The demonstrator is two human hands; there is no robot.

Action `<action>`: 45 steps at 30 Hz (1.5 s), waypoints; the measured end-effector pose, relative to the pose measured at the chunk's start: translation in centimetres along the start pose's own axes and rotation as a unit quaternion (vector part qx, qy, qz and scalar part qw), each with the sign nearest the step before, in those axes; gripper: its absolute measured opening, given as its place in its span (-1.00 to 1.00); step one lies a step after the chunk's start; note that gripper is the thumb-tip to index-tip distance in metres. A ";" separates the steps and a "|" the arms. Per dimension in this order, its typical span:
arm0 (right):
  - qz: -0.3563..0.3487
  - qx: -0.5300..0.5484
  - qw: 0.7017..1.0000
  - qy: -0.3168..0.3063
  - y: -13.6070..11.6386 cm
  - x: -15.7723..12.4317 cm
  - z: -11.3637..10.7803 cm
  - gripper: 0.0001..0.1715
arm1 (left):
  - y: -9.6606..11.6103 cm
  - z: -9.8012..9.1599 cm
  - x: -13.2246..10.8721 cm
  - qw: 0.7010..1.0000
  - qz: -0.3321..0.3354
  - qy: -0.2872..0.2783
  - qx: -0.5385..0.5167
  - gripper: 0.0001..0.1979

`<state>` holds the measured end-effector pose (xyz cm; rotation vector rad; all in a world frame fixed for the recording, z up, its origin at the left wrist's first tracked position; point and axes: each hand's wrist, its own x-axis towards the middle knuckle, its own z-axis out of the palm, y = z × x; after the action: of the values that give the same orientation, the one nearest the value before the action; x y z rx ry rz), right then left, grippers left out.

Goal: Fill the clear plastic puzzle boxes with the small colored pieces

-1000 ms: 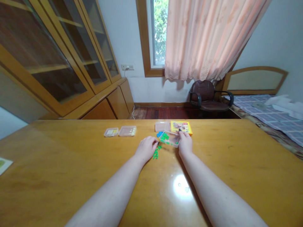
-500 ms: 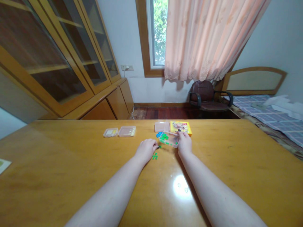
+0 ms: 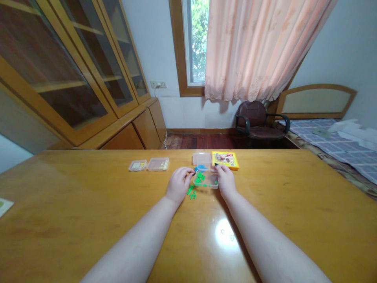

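A clear plastic box (image 3: 211, 183) is held just above the table, tilted a little toward me, with small green pieces (image 3: 199, 177) gathered mostly in its left part. My right hand (image 3: 226, 181) is closed on its right edge. At the box's left edge is my left hand (image 3: 178, 184), thumb and fingers pinched together; what lies between the fingertips is hidden. More small green pieces (image 3: 192, 194) lie loose on the table below the box. Behind it, partly covered, are blue pieces (image 3: 201, 168) by another clear container or lid (image 3: 202, 158).
A yellow printed box (image 3: 232, 160) lies behind my right hand. Two clear containers stand to the left, a small one (image 3: 137, 165) and a larger one (image 3: 158, 164) with pale pieces. The wooden table (image 3: 88, 204) has its far edge just beyond them.
The clear box has shifted left and slightly toward me with my right hand. My left hand has risen from the loose green pieces to the box's left edge, uncovering more of them.
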<state>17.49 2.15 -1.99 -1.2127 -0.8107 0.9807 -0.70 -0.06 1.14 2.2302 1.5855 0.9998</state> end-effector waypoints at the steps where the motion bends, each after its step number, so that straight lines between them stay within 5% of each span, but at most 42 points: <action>1: -0.005 -0.002 1.000 -0.008 0.1 0.0 0.0 -0.69 | 0.0 0.0 0.0 1.000 0.012 -0.006 -0.006 -0.79; 5: -0.004 0.007 1.000 0.030 -0.1 0.2 -0.1 -0.72 | 0.2 0.2 0.0 0.998 -0.009 -0.046 0.037 -0.77; 10: 0.016 0.068 0.994 0.081 -0.4 0.5 -0.3 -0.76 | 0.4 0.6 0.1 0.975 -0.028 -0.163 0.146 -0.82; 15: 0.015 0.054 0.995 0.077 -0.6 0.3 -0.2 -0.78 | 0.1 0.8 0.2 0.966 -0.029 -0.187 0.176 -0.85; 25: 0.019 0.053 0.995 0.077 -0.5 0.4 -0.3 -0.80 | -0.6 1.6 0.3 0.970 -0.042 -0.166 0.173 -0.88; 32: -0.007 -0.017 1.000 0.024 0.3 0.4 -0.2 -0.74 | -0.4 0.5 0.2 0.999 -0.004 0.002 0.048 -0.85; 36: -0.019 -0.042 0.998 -0.042 -0.4 -0.5 0.3 -0.72 | 0.3 0.2 -0.1 0.997 0.078 0.004 -0.006 -0.86; 39: -0.005 -0.024 1.000 -0.014 -0.8 -0.5 0.3 -0.75 | 0.0 0.5 -0.1 0.996 0.091 0.001 -0.017 -0.83; 42: 0.014 0.026 0.998 0.053 -0.7 0.0 0.1 -0.77 | -0.7 0.9 0.1 0.999 0.027 0.021 0.007 -0.85; 45: 0.024 0.071 0.993 0.089 -0.4 0.5 -0.1 -0.78 | -1.2 1.3 0.1 0.998 0.018 -0.034 0.057 -0.87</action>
<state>17.85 2.50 -1.58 -1.1824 -0.5649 0.9390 -0.76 0.77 -0.42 2.3496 1.6161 0.8537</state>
